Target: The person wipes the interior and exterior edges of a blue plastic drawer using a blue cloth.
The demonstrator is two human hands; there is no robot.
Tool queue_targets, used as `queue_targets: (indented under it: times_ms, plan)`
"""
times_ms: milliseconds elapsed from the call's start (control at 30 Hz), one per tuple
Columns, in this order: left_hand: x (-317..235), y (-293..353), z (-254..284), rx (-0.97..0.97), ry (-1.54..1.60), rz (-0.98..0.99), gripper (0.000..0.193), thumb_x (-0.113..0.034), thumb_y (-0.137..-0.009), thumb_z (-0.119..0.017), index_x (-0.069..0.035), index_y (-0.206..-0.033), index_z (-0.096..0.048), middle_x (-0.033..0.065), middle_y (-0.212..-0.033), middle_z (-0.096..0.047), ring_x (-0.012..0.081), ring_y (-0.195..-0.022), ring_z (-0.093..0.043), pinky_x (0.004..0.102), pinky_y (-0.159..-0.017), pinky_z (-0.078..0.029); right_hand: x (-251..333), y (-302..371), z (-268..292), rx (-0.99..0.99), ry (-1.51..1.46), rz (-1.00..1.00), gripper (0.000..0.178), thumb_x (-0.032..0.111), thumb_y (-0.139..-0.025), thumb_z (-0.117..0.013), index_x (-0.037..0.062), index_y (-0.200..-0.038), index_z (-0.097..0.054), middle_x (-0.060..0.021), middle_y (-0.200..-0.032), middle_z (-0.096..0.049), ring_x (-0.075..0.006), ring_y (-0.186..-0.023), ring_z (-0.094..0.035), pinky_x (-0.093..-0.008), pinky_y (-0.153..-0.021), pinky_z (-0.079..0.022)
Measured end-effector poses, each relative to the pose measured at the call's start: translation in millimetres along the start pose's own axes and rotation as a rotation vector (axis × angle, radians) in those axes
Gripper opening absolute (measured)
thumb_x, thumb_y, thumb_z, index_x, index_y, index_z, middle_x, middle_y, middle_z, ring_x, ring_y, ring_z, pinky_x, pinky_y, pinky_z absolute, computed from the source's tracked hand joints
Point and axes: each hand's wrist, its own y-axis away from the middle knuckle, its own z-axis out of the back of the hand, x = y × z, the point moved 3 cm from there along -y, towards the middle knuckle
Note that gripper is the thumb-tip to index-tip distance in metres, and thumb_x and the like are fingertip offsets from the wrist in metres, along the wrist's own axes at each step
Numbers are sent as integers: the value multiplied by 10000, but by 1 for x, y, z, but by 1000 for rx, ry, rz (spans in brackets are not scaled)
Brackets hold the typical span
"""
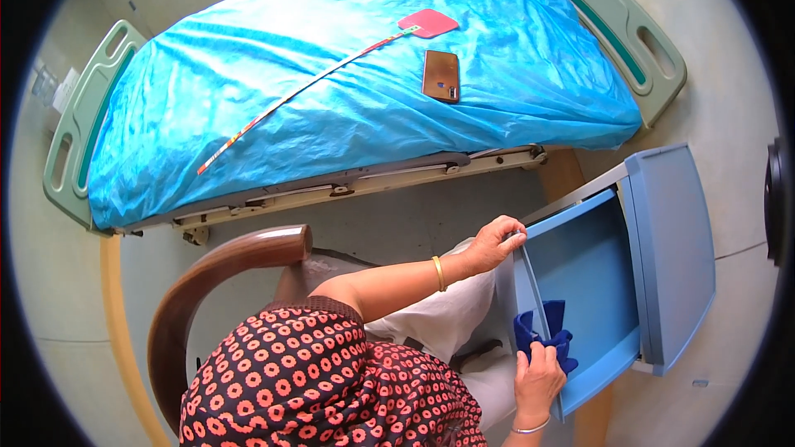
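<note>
Hands apart here: left hand (501, 242) grips the drawer (600, 372), right hand (538, 377) seemingly pinches blue cloth (551, 329) against it. Best keep that drawer steady, pressure even.

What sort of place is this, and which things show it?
Probably a hospital or care room: there is a bed with slotted green end boards and a blue plastic-looking sheet, plus a blue cabinet near it, its drawer open.
</note>
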Motion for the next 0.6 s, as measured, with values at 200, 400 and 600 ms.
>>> queue_targets:
  times_ms: [200, 400, 600]
  plan:
    - [7, -1, 0, -28, 74, -59, 127, -163, -861, -551, -58, -918, -594, 30, -917, -496, 120, -856, -493, 251, -774, -417, -3, -26, 16, -406, 0, 86, 301, 125, -696, -658, 57, -974, -563, -117, -866, -545, -302, -681, -555, -389, -610, -458]
    - [10, -5, 0, 44, 79, -11, 135, -167, -862, -556, -53, -906, -614, 29, -928, -499, 120, -869, -501, 253, -782, -422, -26, -48, -35, -145, -115, -20, 263, 95, -730, -630, 44, -979, -563, -110, -801, -589, -285, -767, -574, -378, -672, -465]
    - [7, -3, 1, 59, 112, -5, 166, -216, -860, -563, -70, -903, -629, 32, -918, -509, 136, -876, -496, 269, -793, -416, -9, -26, -5, -170, -138, 191, 369, 127, -642, -685, 29, -977, -565, -133, -976, -544, -318, -898, -517, -393, -769, -436]
